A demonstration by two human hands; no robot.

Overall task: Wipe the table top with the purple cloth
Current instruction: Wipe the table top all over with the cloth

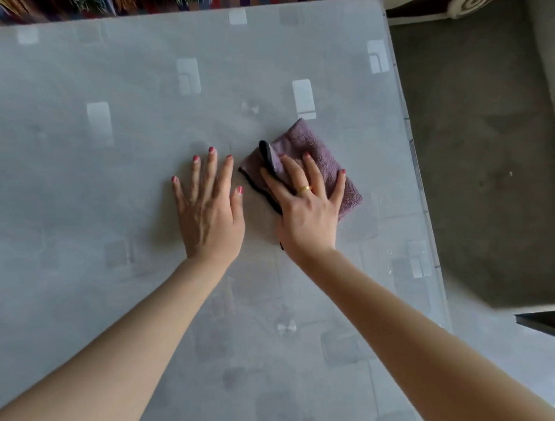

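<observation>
Right fingers point(311, 171) spread flat, released, pressing down on the purple cloth point(318, 155); gold ring point(303, 189) on one. Right hand point(305, 208) covers the cloth's near half. Left hand point(208, 208) lies flat beside it, fingers spread, grasping nothing, palm bracing on the worktop point(104, 196). Step in hand looks like mid-wipe, right side of the worktop, cloth near the right edge. Next move likely calls for sliding the cloth under steady palm pressure toward uncovered areas, left and far. Cloth: folded terry, mauve-purple, dark trim along the left edge, one corner flipped up showing black. Worktop grey, pale rectangle pattern.
</observation>
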